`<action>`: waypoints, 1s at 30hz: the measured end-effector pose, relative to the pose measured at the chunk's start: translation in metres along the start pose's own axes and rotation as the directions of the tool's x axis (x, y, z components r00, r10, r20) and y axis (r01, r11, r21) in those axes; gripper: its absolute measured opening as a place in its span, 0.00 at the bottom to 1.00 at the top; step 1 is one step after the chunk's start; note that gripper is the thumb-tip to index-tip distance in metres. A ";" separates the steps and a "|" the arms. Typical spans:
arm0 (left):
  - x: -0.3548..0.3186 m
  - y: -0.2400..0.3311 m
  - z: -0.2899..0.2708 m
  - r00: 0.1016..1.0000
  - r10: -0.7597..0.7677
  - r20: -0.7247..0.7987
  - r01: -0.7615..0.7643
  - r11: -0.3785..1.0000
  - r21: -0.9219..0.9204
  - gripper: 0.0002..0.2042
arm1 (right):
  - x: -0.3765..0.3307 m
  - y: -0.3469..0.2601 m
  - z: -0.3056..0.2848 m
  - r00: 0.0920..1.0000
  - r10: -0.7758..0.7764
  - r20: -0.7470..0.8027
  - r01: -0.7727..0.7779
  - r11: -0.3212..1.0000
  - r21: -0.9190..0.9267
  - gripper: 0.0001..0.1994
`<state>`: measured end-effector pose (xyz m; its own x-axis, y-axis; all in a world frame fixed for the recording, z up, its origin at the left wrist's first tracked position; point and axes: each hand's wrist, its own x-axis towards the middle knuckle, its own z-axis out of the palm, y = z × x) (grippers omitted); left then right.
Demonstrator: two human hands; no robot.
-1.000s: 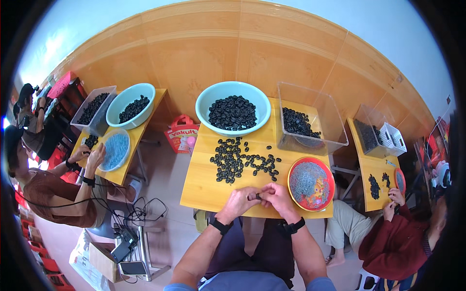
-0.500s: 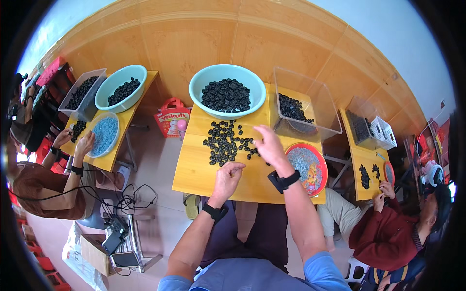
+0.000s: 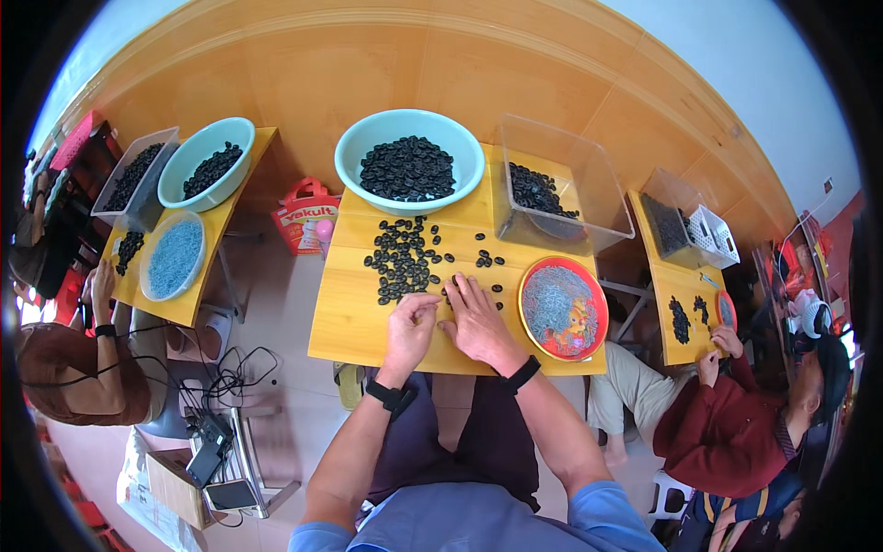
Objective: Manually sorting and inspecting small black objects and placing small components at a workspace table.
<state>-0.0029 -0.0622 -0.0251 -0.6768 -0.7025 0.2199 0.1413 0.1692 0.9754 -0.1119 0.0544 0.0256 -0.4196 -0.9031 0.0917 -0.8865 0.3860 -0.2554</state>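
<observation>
A spread of small glossy black oval pieces [image 3: 402, 262] lies on the yellow table [image 3: 345, 322] before me. My right hand [image 3: 476, 320] rests palm down at its near right edge, fingers stretched over the table and touching a few pieces. Close beside it, my left hand [image 3: 412, 329] is closed, thumb and fingers drawn together; whatever they may hold is hidden. Some loose pieces [image 3: 490, 261] lie apart beyond the right hand. To its right sits a round red tray [image 3: 538, 338] with a pile of thin silvery-grey bits [image 3: 552, 299].
A pale blue basin [image 3: 348, 175] of black pieces stands at the back, beside a clear plastic box [image 3: 598, 198] holding more. Co-workers sit at yellow tables on the left [image 3: 198, 293] and right [image 3: 676, 348]. Cables [image 3: 230, 368] hang at the lower left; a red bag [image 3: 303, 221] stands behind.
My right hand has come down and nearer, onto the table beside my left hand. The left hand stays closed. The whole view has shifted slightly.
</observation>
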 end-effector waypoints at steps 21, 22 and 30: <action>-0.007 0.021 0.011 0.926 0.259 0.276 -0.355 0.847 0.396 0.10 | -0.076 -0.017 -0.014 0.995 0.078 -0.066 -0.071 0.992 0.107 0.38; -0.007 0.022 0.012 0.928 0.261 0.266 -0.355 0.837 0.417 0.10 | -0.075 -0.017 -0.014 0.995 0.068 -0.070 -0.058 0.990 0.126 0.38; -0.006 0.024 0.013 0.905 0.308 0.293 -0.413 0.804 0.428 0.11 | -0.066 -0.011 -0.006 0.969 0.199 -0.147 -0.191 0.979 0.069 0.39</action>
<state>-0.0047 -0.0449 -0.0030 -0.7807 -0.3809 0.4954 0.0836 0.7220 0.6869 -0.0757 0.1111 0.0280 -0.6116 -0.7706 0.1794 -0.7745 0.5369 -0.3343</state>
